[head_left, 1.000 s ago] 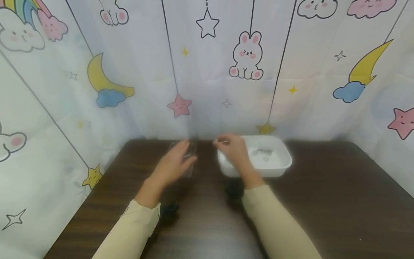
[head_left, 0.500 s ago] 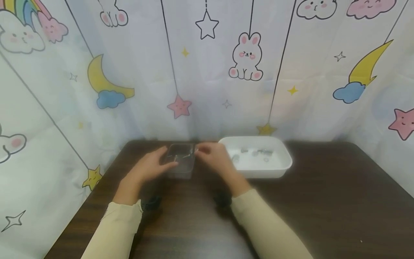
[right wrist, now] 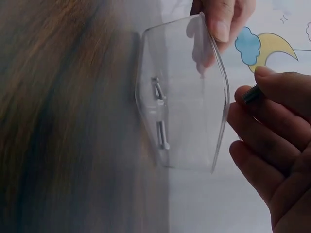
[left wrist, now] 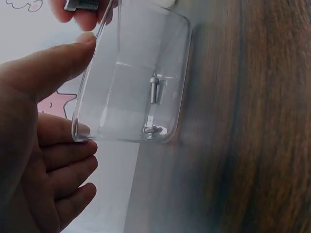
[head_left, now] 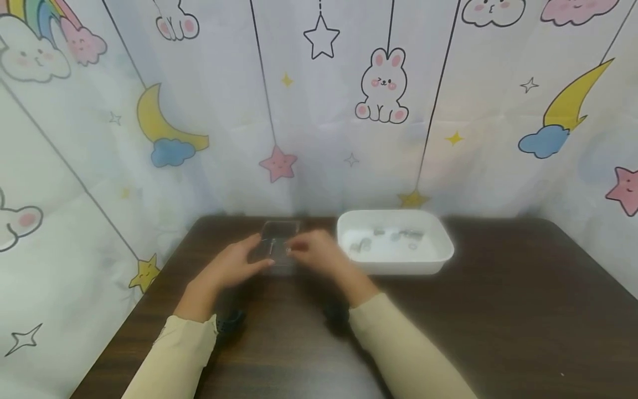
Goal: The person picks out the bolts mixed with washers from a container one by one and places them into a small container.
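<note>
Clear box: an open-topped, transparent plastic box with rounded corners is set upright on the dark brown wood-grain surface, to the left of the tray.
Left hand: the left hand is spread at the box's left side; the rim is touched by the thumb and the corner by the index finger, with a gap left between the two.
Right hand: the right hand is closed at thumb and index finger, between which the bolt is pinched.
Dark bolt: a short, dark metal bolt with a threaded shank is held above rim level, near the box's right side.
Inside the box: two small silvery metal screws are seen lying at the bottom, near each other.
White tray: a white, rounded rectangular tray is placed to the right; small greyish pieces are scattered in it, too small to be identified.
Sleeves: both forearms are covered by cream sleeves.
Backdrop: a white curtain is printed with rabbits, stars, moons and clouds.
</note>
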`<control>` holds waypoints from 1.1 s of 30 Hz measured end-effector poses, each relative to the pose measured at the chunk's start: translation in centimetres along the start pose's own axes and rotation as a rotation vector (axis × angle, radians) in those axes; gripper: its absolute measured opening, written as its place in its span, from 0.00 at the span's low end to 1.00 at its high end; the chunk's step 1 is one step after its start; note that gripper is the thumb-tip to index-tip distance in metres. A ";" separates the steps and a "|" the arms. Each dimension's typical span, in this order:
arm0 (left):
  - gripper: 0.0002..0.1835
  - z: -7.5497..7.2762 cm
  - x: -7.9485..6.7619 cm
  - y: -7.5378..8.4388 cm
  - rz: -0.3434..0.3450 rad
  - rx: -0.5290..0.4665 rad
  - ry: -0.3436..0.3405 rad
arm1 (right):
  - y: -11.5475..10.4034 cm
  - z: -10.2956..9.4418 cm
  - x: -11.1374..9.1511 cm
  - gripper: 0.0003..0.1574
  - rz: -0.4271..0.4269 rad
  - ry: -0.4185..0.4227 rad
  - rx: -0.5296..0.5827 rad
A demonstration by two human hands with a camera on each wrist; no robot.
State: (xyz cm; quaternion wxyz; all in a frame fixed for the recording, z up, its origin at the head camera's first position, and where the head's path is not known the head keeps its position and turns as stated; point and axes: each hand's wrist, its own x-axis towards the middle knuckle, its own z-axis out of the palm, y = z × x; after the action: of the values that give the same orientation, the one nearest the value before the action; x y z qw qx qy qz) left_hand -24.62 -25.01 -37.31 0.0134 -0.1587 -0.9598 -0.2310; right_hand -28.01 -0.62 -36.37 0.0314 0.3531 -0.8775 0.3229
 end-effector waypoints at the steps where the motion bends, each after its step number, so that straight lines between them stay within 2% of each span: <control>1: 0.49 0.0 0.0 -0.1 -0.005 -0.001 -0.001 | 0.0 0.2 0.1 0.16 -0.008 -0.007 0.000; 11: 0.47 -0.1 0.2 0.4 -0.040 -0.015 -0.025 | -0.1 1.2 0.4 0.15 -0.062 -0.012 -0.069; 17: 0.46 -0.3 0.1 0.6 -0.027 -0.001 -0.022 | -0.1 1.7 0.4 0.13 -0.101 0.004 -0.160; 33: 0.46 -0.2 0.1 0.3 0.000 -0.019 -0.011 | -0.3 2.6 0.4 0.11 -0.150 -0.004 -0.208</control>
State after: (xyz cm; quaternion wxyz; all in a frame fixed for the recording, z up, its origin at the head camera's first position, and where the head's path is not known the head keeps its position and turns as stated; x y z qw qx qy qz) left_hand -24.64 -24.84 -36.97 0.0068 -0.1599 -0.9577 -0.2391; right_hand -27.67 -2.57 -38.12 0.0904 0.4131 -0.8775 0.2261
